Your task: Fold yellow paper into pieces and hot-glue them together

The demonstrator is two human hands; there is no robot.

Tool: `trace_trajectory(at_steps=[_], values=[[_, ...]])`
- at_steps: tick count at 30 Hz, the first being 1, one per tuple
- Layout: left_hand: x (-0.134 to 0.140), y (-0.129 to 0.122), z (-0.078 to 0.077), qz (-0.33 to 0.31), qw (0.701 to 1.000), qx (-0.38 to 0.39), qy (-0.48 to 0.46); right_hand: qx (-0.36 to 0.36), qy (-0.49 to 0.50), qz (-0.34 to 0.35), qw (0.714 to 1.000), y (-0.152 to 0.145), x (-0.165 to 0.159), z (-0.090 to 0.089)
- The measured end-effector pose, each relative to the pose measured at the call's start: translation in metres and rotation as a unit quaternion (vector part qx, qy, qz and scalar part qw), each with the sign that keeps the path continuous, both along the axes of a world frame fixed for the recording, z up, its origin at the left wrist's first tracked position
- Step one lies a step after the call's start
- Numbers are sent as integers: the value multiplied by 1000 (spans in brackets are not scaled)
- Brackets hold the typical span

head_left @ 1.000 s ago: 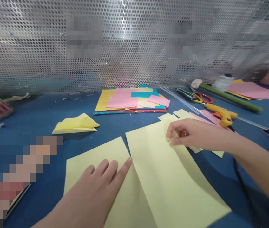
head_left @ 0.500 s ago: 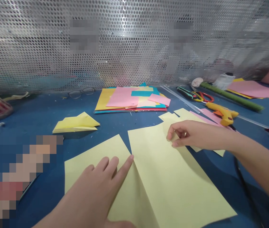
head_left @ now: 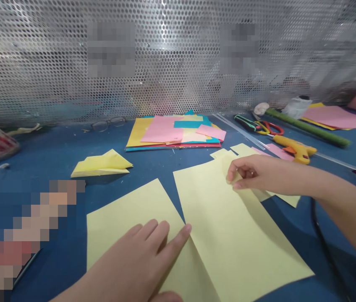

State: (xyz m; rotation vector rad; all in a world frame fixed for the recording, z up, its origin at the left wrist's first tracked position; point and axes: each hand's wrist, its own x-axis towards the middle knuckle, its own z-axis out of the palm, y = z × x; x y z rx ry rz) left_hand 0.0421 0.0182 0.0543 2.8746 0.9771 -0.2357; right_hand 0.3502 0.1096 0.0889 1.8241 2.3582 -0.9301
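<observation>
A pale yellow sheet of paper (head_left: 247,247) lies before me, split from its far edge by a V-shaped gap. Below the gap, a line runs towards me between the two halves. My left hand (head_left: 140,260) lies on the left half, fingers stretched out, with the index fingertip at the point of the gap. With thumb and fingers closed, my right hand (head_left: 260,176) grips the far right edge of the right half, which is slightly raised. Smaller pale yellow pieces (head_left: 242,149) lie partly hidden beyond that hand.
A folded yellow paper (head_left: 100,163) sits at left, beside a blurred-out patch. Coloured papers (head_left: 162,130) are stacked at the back against a perforated metal screen (head_left: 171,58). A yellow glue gun (head_left: 297,149), scissors (head_left: 272,127), a green roll (head_left: 310,128) and a black cable (head_left: 323,239) are at right.
The gap in the sheet has become longer and wider, its point nearer to me. My left index finger has followed it towards me and right. My right hand has shifted slightly right.
</observation>
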Motion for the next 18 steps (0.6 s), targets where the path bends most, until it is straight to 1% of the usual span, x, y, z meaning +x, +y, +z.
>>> trace_trajectory(at_steps=[2, 4, 8, 11, 14, 15, 18], values=[[-2, -2, -4, -36, 999, 32, -13, -9, 0, 13, 1000, -2, -2, 3], [-4, -4, -7, -61, 997, 52, -20, -33, 0, 33, 999, -5, -3, 7], [-6, -7, -9, -61, 995, 67, -30, -85, -13, 64, 994, -8, -4, 11], [-8, -8, -8, -56, 995, 69, -36, -92, -18, 63, 994, -8, -3, 13], [-7, -6, -14, -71, 994, 65, -43, -97, -38, 58, 993, -9, 0, 15], [-6, -5, -17, -75, 993, 72, -52, -98, -49, 55, 992, -9, 1, 16], [-3, -6, -25, -82, 981, 135, -111, -98, -79, 47, 991, -10, 2, 18]])
